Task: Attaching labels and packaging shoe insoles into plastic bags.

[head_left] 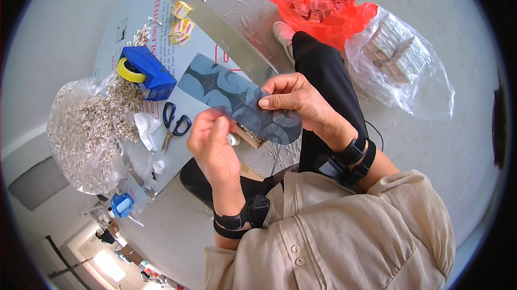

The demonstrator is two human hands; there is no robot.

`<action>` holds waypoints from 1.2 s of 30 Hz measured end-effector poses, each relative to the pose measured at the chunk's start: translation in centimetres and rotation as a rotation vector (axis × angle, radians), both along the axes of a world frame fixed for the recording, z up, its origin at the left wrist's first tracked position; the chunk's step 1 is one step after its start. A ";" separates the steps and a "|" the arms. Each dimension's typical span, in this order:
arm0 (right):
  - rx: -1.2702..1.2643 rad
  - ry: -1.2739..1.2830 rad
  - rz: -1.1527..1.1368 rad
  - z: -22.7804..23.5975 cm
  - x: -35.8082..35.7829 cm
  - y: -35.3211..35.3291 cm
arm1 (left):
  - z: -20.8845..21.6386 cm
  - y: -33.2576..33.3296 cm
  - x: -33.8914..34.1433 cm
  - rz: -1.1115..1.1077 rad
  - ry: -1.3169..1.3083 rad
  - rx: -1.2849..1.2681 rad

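Before me is a dark blue-grey translucent plastic sheet [237,99] with large rounded patterns, tilted over the table edge and my lap. My right hand [304,104] pinches its right part between thumb and fingers. My left hand [215,144] is closed at the sheet's lower left edge, with fingertips partly hidden by it. Under the sheet, a brown cardboard box [251,138] shows in part. A small white object [233,139] by my left fingers is too covered to name.
On the table [186,104] lie scissors [174,123], a blue tape dispenser [153,72], small yellow boxes [182,30] and a bag of short thin sticks [91,134]. A red bag [318,7] with small boxes and a clear bag of packs [396,56] sit at the right.
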State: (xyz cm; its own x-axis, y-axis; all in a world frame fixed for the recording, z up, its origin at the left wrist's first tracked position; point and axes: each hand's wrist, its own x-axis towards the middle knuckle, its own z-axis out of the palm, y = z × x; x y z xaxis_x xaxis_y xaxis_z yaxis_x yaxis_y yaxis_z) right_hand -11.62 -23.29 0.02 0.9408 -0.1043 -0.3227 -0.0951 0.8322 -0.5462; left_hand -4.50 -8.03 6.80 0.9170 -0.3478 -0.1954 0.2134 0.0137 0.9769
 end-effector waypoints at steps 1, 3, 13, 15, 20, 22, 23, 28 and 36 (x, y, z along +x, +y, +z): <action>-0.003 -0.002 -0.007 0.0 0.0 0.2 | -0.2 -0.5 0.0 -0.005 0.047 -0.007; -0.006 -0.005 -0.012 -0.1 0.2 0.5 | -0.5 -0.8 -0.2 -0.008 0.027 0.040; -0.292 -0.091 0.060 0.1 0.1 0.0 | -0.7 -1.4 -0.2 -0.038 -0.008 0.137; -0.322 -0.120 0.103 0.5 0.2 0.0 | -0.6 -1.4 -0.3 -0.020 -0.029 0.131; -0.325 -0.031 0.002 0.9 0.5 0.6 | -0.6 -1.4 -0.6 -0.048 -0.055 0.162; -0.312 -0.032 0.000 1.1 0.4 0.8 | -0.3 -1.7 -0.8 -0.044 -0.064 0.166; -0.300 -0.033 -0.002 1.2 0.5 0.8 | -0.3 -1.7 -0.8 -0.038 -0.074 0.171; -0.344 -0.058 0.003 1.1 0.5 0.8 | -0.8 -1.6 -1.0 -0.018 -0.135 0.180; -0.317 -0.027 -0.034 0.9 0.4 1.3 | -0.6 -1.5 -0.9 -0.039 -0.100 0.165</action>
State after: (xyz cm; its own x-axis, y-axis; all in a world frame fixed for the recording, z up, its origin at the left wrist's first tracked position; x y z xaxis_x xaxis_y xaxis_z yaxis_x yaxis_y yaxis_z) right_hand -11.21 -21.96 0.95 0.9427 -0.2275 -0.2440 -0.0518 0.6227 -0.7807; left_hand -5.41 -9.55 6.16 0.9209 -0.3546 -0.1616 0.1126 -0.1549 0.9815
